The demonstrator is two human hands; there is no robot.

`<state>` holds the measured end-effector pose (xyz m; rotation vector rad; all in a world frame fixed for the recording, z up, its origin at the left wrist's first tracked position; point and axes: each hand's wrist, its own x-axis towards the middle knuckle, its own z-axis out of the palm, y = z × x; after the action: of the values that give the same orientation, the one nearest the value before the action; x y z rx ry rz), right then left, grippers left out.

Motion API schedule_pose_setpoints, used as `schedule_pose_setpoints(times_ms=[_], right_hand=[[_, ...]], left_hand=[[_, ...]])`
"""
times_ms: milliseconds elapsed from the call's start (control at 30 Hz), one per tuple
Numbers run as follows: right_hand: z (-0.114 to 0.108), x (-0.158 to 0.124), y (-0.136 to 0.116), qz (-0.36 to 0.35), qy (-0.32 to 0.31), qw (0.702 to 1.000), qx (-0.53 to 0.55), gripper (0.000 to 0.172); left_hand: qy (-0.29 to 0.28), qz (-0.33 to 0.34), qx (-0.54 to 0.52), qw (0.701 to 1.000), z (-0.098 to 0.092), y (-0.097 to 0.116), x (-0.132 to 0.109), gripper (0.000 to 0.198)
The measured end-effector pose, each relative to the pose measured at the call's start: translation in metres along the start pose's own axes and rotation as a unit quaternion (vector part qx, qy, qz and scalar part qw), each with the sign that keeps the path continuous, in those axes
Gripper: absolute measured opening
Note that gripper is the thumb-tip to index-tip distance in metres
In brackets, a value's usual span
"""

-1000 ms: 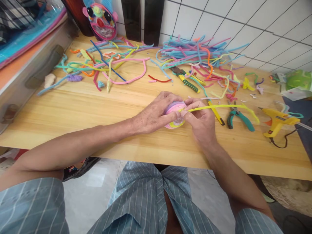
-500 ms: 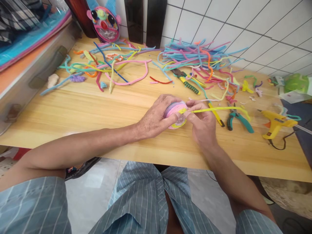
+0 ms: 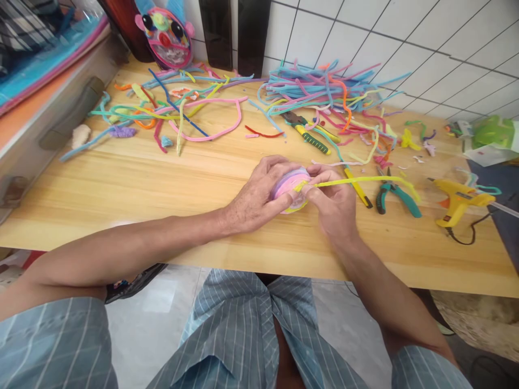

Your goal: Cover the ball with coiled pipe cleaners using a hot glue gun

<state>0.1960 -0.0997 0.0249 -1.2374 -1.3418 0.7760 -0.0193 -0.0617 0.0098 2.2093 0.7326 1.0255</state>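
Note:
My left hand [image 3: 261, 197] is closed around a round pink, purple and yellow pipe-cleaner piece [image 3: 290, 185], with the thumb pressed on its front near the yellow edge. Part of its face looks clear and shiny. My right hand [image 3: 334, 200] pinches a yellow pipe cleaner [image 3: 373, 179] right at the piece's right side. One end of that pipe cleaner meets the piece, and its long free end stretches out to the right over the table. Fingers of both hands hide much of the piece.
Behind lie a heap of pipe cleaners [image 3: 316, 89] and pliers with yellow-green handles [image 3: 312, 138]. To the right are a yellow cutter [image 3: 359, 189], teal-handled pliers [image 3: 399, 199] and a yellow glue gun [image 3: 460, 200]. A pipe-cleaner face [image 3: 168, 40] stands at the back left beside a plastic bin [image 3: 52, 116].
The camera view has shifted slightly. Both hands keep their hold on the round piece and the yellow pipe cleaner, with hardly any visible movement.

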Motion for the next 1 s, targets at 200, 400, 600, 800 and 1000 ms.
schedule_pose_setpoints(times_ms=[200, 400, 600, 800, 1000], right_hand=[[0.001, 0.001, 0.001, 0.002, -0.004, 1.000, 0.003, 0.012], [0.006, 0.004, -0.001, 0.006, -0.023, 1.000, -0.007, 0.019], [-0.026, 0.011, -0.007, 0.033, -0.078, 0.995, -0.052, 0.035], [-0.138, 0.004, 0.014, 0.001, 0.098, 0.964, -0.246, 0.019], [-0.256, -0.018, 0.040, 0.055, 0.432, 0.856, -0.277, 0.044]], left_hand=[[-0.014, 0.014, 0.001, 1.000, -0.005, -0.005, 0.004, 0.055], [0.012, 0.019, -0.017, 1.000, -0.008, -0.004, 0.003, 0.051], [0.020, -0.048, -0.019, 0.998, -0.009, -0.006, 0.002, 0.052], [0.036, -0.052, -0.020, 0.998, -0.006, -0.009, 0.001, 0.054], [0.034, -0.040, -0.016, 0.998, -0.004, -0.010, -0.001, 0.054]])
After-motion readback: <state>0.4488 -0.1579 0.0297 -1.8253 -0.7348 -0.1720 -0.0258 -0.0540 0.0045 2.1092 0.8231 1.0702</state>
